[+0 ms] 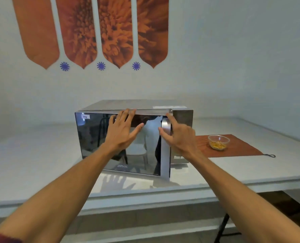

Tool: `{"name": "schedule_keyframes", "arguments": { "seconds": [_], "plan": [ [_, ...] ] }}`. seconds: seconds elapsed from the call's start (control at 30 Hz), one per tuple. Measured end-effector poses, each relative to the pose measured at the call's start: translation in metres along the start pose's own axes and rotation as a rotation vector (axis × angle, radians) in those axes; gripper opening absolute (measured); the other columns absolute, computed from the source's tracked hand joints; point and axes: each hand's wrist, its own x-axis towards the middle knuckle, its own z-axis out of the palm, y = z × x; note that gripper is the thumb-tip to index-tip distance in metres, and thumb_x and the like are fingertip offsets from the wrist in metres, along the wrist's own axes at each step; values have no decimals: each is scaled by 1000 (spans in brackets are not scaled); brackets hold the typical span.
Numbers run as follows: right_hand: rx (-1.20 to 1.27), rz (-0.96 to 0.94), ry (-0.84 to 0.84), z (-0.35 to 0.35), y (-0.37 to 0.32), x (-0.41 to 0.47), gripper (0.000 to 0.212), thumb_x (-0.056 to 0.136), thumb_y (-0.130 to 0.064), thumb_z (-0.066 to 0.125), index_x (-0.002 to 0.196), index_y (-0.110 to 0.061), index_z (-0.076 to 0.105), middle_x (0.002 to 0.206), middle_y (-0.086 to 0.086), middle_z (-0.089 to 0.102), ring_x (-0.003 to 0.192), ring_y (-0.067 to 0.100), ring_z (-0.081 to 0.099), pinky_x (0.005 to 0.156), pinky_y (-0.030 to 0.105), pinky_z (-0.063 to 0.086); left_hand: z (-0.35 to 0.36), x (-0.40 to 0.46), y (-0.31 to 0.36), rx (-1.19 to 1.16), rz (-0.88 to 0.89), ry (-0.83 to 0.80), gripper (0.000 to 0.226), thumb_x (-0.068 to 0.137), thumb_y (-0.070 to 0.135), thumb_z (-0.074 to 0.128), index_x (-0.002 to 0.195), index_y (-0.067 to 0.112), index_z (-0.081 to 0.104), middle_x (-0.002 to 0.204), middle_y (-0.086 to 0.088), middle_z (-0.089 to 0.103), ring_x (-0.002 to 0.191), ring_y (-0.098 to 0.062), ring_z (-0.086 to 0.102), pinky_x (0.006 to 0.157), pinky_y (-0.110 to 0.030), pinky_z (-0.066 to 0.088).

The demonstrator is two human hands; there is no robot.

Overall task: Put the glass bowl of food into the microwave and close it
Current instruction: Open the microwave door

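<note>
I have one view only, from the head camera. It looks forward and slightly down at the microwave (128, 137) from close in front, about arm's reach. Wide angle: the desk (31, 163) spreads to both sides of the microwave, the wall behind it.

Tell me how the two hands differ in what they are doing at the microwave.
The left hand lies spread, fingers near the microwave door's top edge; the right hand curls at the door handle. The left covers the mirrored glass; the right sits at the door's right edge. Both are bare and hold nothing else.
</note>
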Motion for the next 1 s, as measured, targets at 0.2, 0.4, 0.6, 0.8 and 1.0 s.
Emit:
{"name": "schedule_keyframes", "arguments": {
  "seconds": [0.2,0.4,0.6,0.8,1.0],
  "plan": [
    [42,64,-17,-41,2,0,59,90,-58,43,137,-22,47,127,5,59,109,17,57,87,37,50,-24,-17,9,-22,17,42,72,87,69,16,132,21,46,138,-6,51,132,-24,41,111,-50,20],
    [312,-96,-105,-56,-49,-21,51,92,-57,41,118,-21,67,119,-3,68,108,8,58,91,29,47,-75,-33,20,-71,-26,17,79,85,72,15,105,14,64,109,-10,69,99,-24,60,99,-43,37],
    [419,-55,-46,-64,-93,-28,52,92,-56,40,112,-17,68,110,1,71,98,11,62,80,27,50,-135,-63,13,-82,-140,-100,78,77,81,26,93,12,61,90,-7,67,80,-24,59,72,-37,45],
    [249,-73,-160,-66,-117,-31,60,91,-64,35,116,-18,65,116,0,68,106,17,61,85,35,49,-182,-90,-22,-245,-228,-310,55,80,60,41,106,16,60,108,-7,64,96,-26,56,83,-40,43],
    [171,-86,-247,-64,-129,-44,60,91,-63,38,121,-17,61,122,1,65,109,18,60,88,37,50,-227,-106,-44,-330,-209,-614,34,99,25,36,118,12,62,131,-3,58,117,-20,52,100,-31,33]
  ]
}}
